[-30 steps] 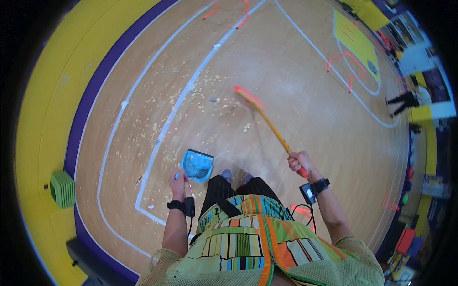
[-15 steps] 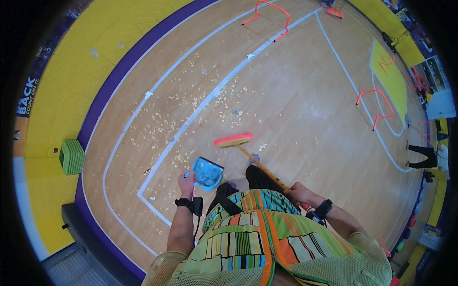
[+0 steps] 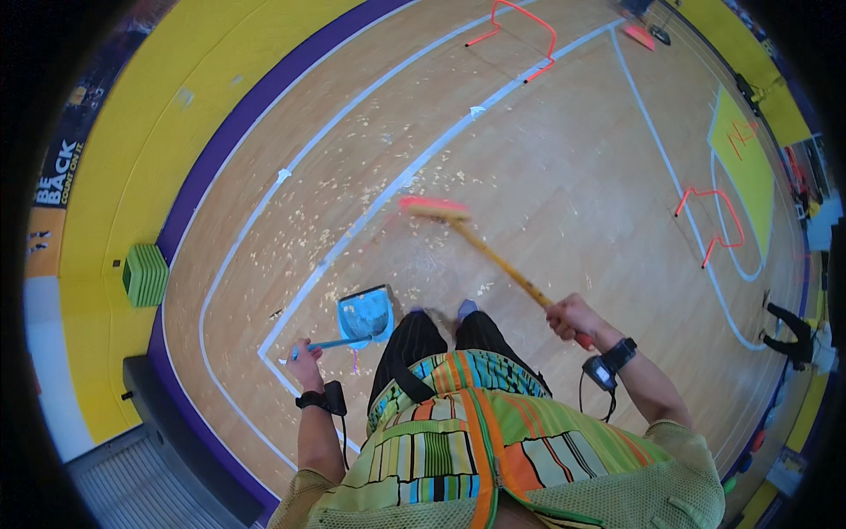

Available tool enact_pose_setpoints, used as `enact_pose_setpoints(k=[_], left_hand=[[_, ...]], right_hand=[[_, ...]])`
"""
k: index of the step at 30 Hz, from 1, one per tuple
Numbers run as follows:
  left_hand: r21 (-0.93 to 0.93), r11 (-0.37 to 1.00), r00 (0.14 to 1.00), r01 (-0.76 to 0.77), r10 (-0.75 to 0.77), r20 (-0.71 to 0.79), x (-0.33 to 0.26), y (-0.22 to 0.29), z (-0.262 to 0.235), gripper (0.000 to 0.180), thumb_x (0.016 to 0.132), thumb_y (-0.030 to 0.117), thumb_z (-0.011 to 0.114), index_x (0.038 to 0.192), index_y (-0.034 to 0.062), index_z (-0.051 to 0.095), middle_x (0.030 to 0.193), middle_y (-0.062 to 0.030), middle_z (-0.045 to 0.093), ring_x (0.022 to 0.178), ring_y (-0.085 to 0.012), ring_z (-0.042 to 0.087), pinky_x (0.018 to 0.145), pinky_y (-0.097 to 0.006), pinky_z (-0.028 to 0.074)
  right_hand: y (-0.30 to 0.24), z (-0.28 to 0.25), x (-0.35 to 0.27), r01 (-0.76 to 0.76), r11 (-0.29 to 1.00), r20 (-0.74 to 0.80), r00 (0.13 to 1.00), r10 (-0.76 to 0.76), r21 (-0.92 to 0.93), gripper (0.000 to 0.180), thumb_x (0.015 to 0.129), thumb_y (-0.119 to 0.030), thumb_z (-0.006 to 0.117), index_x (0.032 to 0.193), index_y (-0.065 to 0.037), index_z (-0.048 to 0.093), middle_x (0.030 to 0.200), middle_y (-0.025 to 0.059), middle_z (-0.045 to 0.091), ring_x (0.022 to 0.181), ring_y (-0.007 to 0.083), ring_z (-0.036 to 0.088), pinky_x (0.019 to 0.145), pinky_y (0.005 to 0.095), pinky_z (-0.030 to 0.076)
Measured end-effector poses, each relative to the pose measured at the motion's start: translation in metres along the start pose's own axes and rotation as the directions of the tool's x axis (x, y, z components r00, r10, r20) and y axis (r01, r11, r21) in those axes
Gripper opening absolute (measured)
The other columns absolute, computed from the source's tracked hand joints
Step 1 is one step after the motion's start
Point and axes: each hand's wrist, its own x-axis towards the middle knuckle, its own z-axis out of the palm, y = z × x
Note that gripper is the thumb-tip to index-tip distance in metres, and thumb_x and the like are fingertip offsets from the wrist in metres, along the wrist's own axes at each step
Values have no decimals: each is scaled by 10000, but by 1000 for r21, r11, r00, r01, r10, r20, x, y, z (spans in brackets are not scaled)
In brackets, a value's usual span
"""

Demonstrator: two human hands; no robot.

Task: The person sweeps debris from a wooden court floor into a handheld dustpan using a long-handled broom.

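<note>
The person stands on a pale wooden sports floor [image 3: 564, 194] marked with light blue painted lines and bordered by a purple and yellow band. The left hand [image 3: 304, 360] is closed in a fist around the thin blue handle of a light blue plastic dustpan [image 3: 366, 315]; the pan sits low at the floor just ahead of the person's left foot, its open mouth turned toward the scattered litter. The right hand [image 3: 573, 317] is wrapped fully around the upper end of a long yellow-orange wooden broom handle, fingers curled tight with no gap showing. That broom [image 3: 480, 247] slants away from the right hand toward the upper left, and its orange-red bristle head [image 3: 432, 208] rests on the boards beside a light blue line, well ahead of the dustpan. Small pale scraps of debris [image 3: 308, 234] lie spread over the floor around the broom head and between the painted lines. Each wrist carries a black strap with a small device. A green ribbed plastic block [image 3: 145, 275] sits on the yellow band at the left. Orange-red low hurdle frames [image 3: 520, 26] stand on the floor further off.
</note>
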Motion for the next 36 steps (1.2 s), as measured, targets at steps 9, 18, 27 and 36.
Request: enact_pose_setpoints(k=[9, 18, 27, 36], left_hand=[[-23, 997, 996, -76, 78, 47, 63, 28, 46, 149, 810, 119, 552, 866, -13, 594, 705, -71, 577, 537, -142, 567, 493, -242, 487], [-14, 1000, 993, -21, 23, 120, 143, 37, 95, 147, 803, 136, 580, 870, 7, 606, 652, -76, 582, 519, -133, 567, 467, -243, 470], [-60, 994, 996, 90, -88, 34, 172, 63, 83, 192, 797, 173, 582, 842, -12, 606, 621, -82, 579, 496, -130, 556, 463, -249, 469], [-221, 966, 942, 131, -191, -277, 172, 62, 37, 229, 808, 196, 548, 788, -30, 579, 618, -84, 561, 475, -149, 551, 438, -258, 475]], right_hand=[[-105, -4, 153, 224, 968, -236, 940, -246, -115, 262, 827, -109, 479, 602, 26, 478, 472, 90, 476, 362, 182, 467, 335, 312, 357], [-110, 124, 133, 8, 797, -42, 998, -42, -603, 303, 835, -173, 514, 607, 28, 523, 490, 65, 503, 360, 145, 476, 332, 283, 391], [-201, 160, 74, 11, 808, 212, 967, 141, -589, 268, 851, -202, 534, 695, 15, 550, 521, 8, 471, 367, 70, 410, 303, 218, 318], [-318, 221, 203, 179, 748, 174, 981, -86, -639, 351, 842, -154, 487, 526, -1, 479, 452, 78, 479, 350, 154, 458, 346, 293, 371]])
